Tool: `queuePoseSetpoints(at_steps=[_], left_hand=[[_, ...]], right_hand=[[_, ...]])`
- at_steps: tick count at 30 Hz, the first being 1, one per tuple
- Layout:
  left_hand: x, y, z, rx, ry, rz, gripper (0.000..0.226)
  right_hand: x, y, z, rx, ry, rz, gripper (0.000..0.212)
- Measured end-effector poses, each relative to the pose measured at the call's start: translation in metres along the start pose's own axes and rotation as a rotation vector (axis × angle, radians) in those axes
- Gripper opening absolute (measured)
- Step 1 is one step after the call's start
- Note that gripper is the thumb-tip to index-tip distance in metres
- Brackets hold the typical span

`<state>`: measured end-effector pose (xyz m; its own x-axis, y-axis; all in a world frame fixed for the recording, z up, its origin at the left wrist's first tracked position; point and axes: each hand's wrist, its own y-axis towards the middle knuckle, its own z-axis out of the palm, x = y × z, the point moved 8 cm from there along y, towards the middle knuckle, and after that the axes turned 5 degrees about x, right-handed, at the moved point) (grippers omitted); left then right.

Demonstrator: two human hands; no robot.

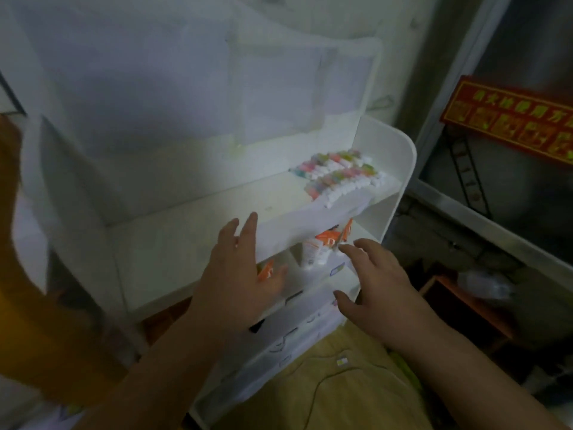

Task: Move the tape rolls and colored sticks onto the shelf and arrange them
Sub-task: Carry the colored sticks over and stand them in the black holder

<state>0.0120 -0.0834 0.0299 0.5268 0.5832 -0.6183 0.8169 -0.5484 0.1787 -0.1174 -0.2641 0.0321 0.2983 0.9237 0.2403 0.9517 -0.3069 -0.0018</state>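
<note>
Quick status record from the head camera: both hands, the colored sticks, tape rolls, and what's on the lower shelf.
left hand: open, fingers spread, in front of the top shelf's front edge, holding nothing
right hand: open, empty, in front of the lower shelf
colored sticks: lying in rows on the right end of the top shelf
tape rolls: none visible
lower shelf: orange-and-white tubes
image: blurred

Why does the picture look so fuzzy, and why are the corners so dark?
In the head view, everything is soft and smeared, so the red sign cannot be read; light falls brightest on the white shelf around the colored sticks, while the edges fade dark; the wide lens bends the shelf's straight lines; both the left hand and the right hand look blurry too.
</note>
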Motion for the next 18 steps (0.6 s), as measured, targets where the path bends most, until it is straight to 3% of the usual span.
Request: queuePoseSetpoints(at_steps=[18], left_hand=[[-0.006,0.161,0.083,0.124,0.189,-0.073,0.072]], right_hand=[[-0.088,0.135,0.000,0.072,0.046,-0.046,0.069]])
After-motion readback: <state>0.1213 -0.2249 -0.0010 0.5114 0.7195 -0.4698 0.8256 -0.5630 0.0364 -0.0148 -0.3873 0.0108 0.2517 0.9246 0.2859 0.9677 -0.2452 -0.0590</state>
